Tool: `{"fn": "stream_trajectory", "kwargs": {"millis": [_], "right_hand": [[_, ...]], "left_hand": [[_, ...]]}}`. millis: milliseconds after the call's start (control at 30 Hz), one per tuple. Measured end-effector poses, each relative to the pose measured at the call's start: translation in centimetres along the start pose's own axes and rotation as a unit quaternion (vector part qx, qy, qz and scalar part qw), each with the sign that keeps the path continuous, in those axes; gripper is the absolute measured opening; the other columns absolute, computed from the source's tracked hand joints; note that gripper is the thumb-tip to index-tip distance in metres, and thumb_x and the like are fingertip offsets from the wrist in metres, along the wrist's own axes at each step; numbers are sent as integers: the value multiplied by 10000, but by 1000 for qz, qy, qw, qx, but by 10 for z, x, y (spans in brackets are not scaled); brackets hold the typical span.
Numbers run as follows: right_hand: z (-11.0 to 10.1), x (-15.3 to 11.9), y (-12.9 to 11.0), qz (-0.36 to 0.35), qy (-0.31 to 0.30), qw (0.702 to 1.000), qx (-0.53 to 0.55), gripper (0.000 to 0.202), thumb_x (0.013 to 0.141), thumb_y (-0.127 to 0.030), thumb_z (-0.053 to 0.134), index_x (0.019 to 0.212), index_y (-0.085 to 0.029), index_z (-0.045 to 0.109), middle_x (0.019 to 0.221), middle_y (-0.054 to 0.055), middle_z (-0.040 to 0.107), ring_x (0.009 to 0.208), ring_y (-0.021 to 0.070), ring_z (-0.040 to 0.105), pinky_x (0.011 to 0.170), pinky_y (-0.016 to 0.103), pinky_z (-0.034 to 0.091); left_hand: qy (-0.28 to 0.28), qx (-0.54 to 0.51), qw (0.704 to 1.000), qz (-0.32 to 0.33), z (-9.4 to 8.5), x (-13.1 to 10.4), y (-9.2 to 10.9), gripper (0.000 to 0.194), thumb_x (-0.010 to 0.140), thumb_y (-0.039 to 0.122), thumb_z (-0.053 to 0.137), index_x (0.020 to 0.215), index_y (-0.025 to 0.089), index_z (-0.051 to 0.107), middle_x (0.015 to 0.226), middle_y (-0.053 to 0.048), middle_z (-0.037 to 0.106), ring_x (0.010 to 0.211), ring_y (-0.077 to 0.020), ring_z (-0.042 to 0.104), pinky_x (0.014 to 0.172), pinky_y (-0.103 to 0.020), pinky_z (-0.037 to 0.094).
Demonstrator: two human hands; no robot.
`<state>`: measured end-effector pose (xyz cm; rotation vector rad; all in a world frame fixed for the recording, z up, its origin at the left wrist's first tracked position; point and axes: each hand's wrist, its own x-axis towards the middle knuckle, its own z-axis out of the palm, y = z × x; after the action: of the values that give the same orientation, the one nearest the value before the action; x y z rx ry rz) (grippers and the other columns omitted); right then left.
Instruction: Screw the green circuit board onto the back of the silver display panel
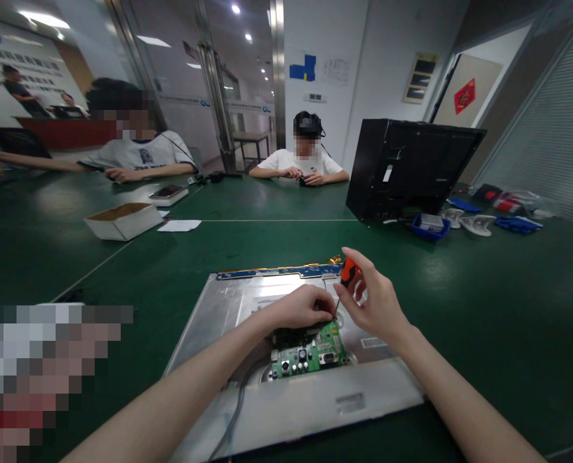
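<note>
My right hand (381, 307) grips a screwdriver (348, 271) with an orange and black handle, its thin shaft pointing down. The tip meets the far right corner of a green circuit board (310, 357). Beside the shaft, my left hand (306, 306) has its fingers pinched together at that same corner; whatever they hold is hidden. The board lies on a silver metal display panel (204, 334), with a narrow blue circuit strip (271, 273) along the far edge. A grey cable (238, 411) runs from the board's left side toward me.
A black monitor (411, 167) stands at the back right, near a blue tray (431, 228). On the left are a white open box (125, 222) and paper (180, 226). Two people sit across the green table (498, 308); a blurred-out shape fills the lower left.
</note>
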<state>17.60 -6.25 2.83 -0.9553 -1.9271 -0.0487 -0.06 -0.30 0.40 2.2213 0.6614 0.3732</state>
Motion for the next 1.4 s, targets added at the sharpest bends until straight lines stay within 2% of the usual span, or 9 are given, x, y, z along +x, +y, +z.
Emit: {"fn": "stream_trajectory", "kwargs": {"millis": [200,400,533,767,1067,1233,1400], "right_hand": [[-1,1,-3,10,3,1000,5,577,879,-161,530,1417,-246,339,785,-25,612,527,103,544,477,222,459],[2,-1,0,11,19,1000,-16,536,886,-224,584,1373,-257,363,721,-54,581,494,103,540,475,223,456],[1,-1,0,13,10,1000,-12,539,889,-250,586,1376,-253,356,746,-45,591,502,103,541,482,228,463],[0,-2,-1,44,-11,999,11,580,886,-198,518,1426,-231,309,779,-21,608,509,103,543,473,228,452],[2,-1,0,24,28,999,-15,531,886,-219,566,1376,-246,361,712,-57,575,490,100,544,465,216,448],[2,-1,1,17,15,1000,-12,536,886,-237,590,1377,-251,376,764,-30,604,540,113,560,502,236,473],[0,-1,-2,37,0,999,-3,578,884,-212,538,1424,-236,333,763,-22,607,521,115,545,494,243,472]], "left_hand": [[-3,-3,1000,0,0,0,-1,87,787,97,635,820,133,708,762,-8,685,710,-150,599,692,-230,446],[1,-1,1000,2,0,-1,0,75,779,94,643,806,132,703,750,-4,673,697,-144,592,683,-228,442],[2,0,1000,2,0,0,1,74,778,87,645,792,135,699,743,-1,668,677,-138,579,681,-228,441],[-2,-6,1000,-1,0,0,1,78,789,90,636,819,124,699,734,-4,667,688,-145,586,663,-221,441],[0,0,1000,0,-1,-1,3,75,786,95,633,802,132,697,734,1,665,681,-141,583,670,-225,439],[2,3,1000,-1,0,-1,2,68,788,98,638,792,138,694,732,4,662,671,-136,576,674,-225,439],[-2,-1,1000,1,0,-1,2,73,798,98,639,824,136,695,753,1,668,703,-141,590,670,-218,440]]}}
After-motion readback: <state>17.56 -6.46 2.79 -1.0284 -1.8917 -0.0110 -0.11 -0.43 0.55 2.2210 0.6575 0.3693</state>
